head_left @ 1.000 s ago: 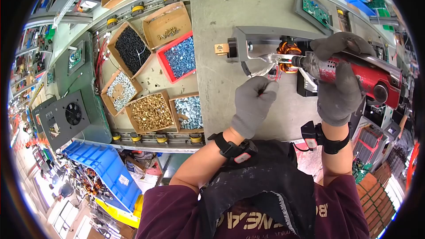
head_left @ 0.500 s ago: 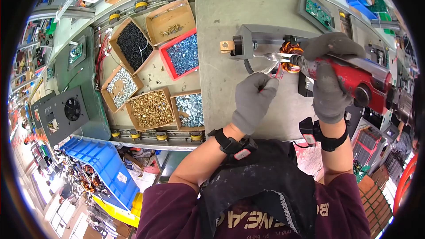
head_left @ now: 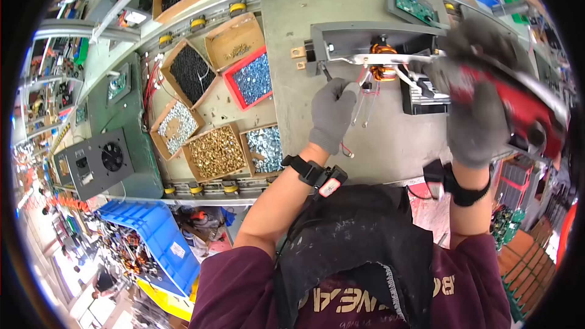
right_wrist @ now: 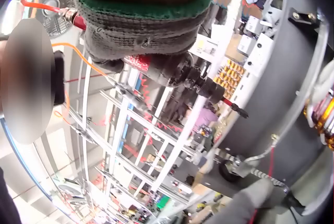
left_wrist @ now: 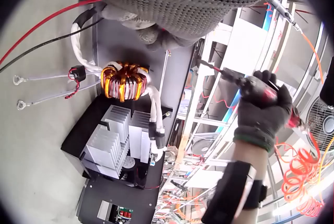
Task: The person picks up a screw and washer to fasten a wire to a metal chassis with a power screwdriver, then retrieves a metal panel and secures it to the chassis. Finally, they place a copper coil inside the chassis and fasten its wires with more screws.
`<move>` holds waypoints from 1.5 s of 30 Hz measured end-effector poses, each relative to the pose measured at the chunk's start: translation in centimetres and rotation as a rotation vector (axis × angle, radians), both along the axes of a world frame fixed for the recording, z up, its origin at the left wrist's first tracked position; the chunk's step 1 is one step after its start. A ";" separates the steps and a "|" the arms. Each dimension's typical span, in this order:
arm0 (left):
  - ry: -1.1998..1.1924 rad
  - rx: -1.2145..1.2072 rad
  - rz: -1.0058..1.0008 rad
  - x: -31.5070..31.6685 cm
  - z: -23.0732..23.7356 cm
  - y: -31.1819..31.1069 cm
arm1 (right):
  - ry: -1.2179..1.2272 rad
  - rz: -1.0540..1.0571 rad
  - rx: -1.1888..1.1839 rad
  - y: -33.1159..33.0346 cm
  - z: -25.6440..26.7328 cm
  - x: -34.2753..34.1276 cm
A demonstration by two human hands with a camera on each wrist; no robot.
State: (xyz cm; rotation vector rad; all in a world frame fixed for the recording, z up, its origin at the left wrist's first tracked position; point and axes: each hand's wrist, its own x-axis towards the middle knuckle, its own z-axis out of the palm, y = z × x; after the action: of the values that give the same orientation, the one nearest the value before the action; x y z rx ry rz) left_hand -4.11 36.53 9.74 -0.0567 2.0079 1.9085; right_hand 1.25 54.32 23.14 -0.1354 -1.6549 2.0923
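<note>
My gloved left hand (head_left: 332,113) curls its fingers at the left end of a grey metal housing (head_left: 350,33). It pinches a thin red wire (right_wrist: 271,158), whose end (head_left: 347,151) hangs below the palm. On the right, my gloved right hand (head_left: 478,125) grips a red power screwdriver (head_left: 518,100), blurred in the head view. Its bit (right_wrist: 235,108) points toward the housing, standing apart from it. A copper-wound coil (left_wrist: 125,82) sits along the housing, with white-sleeved leads. Two leads end in ring terminals (left_wrist: 21,105). Beside the coil is a finned heat sink (left_wrist: 110,138).
Left of the work stand boxes of black screws (head_left: 189,73), brass hardware (head_left: 213,152) and silver hardware (head_left: 265,149), plus a red tray (head_left: 230,85) of bluish screws. A circuit board (head_left: 414,6) lies at the back right. An orange coiled hose (left_wrist: 302,174) hangs behind the screwdriver.
The screwdriver has drawn back to the right, its bit away from the housing. My left hand has shifted a little left and up, still curled. The head view has shifted slightly.
</note>
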 end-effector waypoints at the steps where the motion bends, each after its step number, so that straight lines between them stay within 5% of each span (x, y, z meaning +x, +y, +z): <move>1: 0.017 0.003 -0.018 -0.4 -0.2 0.4 | 0.026 -0.050 0.005 0.3 0.9 1.5; 2: -0.036 0.055 -0.032 -0.7 -0.5 0.8 | 0.037 -0.201 0.463 -0.3 1.8 2.3; 4: -0.087 0.103 -0.049 -1.3 0.3 1.5 | -0.147 -0.029 0.702 2.5 -0.6 7.1; 5: -0.238 0.233 -0.021 -1.8 1.7 1.9 | -0.345 -0.017 0.285 1.3 -0.9 9.8; 6: -0.390 0.363 0.007 -2.2 2.5 2.2 | -0.511 -0.114 0.234 2.1 -3.9 13.1; 7: -0.385 0.359 0.001 -2.5 1.8 2.4 | -0.535 -0.055 0.457 3.6 -6.1 16.4; 9: -0.362 0.552 -0.128 -2.9 -0.4 2.5 | -0.649 -0.201 0.407 5.4 -11.8 23.0; 12: -0.284 0.671 -0.177 -3.3 -0.7 2.5 | -0.897 -0.330 0.716 8.5 -20.6 33.8; 14: -0.284 0.665 -0.168 -3.4 -1.3 2.7 | -1.030 -0.350 0.787 8.9 -22.2 37.9; 16: -0.274 0.664 -0.154 -3.8 -1.5 2.6 | -1.198 -0.380 0.394 9.4 -22.2 38.7; 17: -0.173 0.523 -0.217 -4.1 -1.5 2.4 | -1.185 -0.378 0.396 9.7 -22.3 38.7; 19: -0.055 0.378 -0.276 -4.3 -1.7 1.8 | -1.571 -0.446 0.957 8.0 -17.7 35.3; 21: 0.209 -0.026 -0.366 -4.2 -2.1 1.5 | -1.879 -0.377 1.109 7.4 -15.5 32.5; 22: 0.149 0.002 -0.362 -4.2 -2.2 1.2 | -1.788 -0.365 1.290 7.9 -16.4 32.7; 25: -0.141 0.259 -0.269 -4.1 0.5 1.3 | -1.273 -0.025 0.674 6.8 -10.4 23.3; 27: -0.289 0.376 -0.283 -3.7 -0.3 1.0 | -0.910 0.078 0.535 2.5 -2.6 12.6; 29: -0.331 0.416 -0.389 -3.8 0.6 -0.4 | -0.509 0.177 0.841 -0.9 4.1 3.2; 33: -0.282 0.213 -0.462 -3.8 -1.1 -2.3 | -0.106 0.271 0.551 -8.3 11.4 -11.9; 35: -0.201 0.138 -0.522 -3.2 -1.2 -3.7 | 0.113 0.173 0.786 -11.3 13.5 -19.9; 41: -0.347 0.286 -0.461 -2.4 -1.5 -5.7 | 0.048 0.074 0.607 -18.2 17.0 -39.6; 45: -0.251 0.218 -0.400 -2.5 -2.0 -5.3 | -0.087 0.336 0.582 -19.4 20.3 -38.4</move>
State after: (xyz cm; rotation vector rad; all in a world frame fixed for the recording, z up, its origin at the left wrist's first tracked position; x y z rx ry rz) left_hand -6.64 31.25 7.72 0.1446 1.5079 1.7487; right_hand -37.19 34.96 43.40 0.2592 -2.4002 1.7403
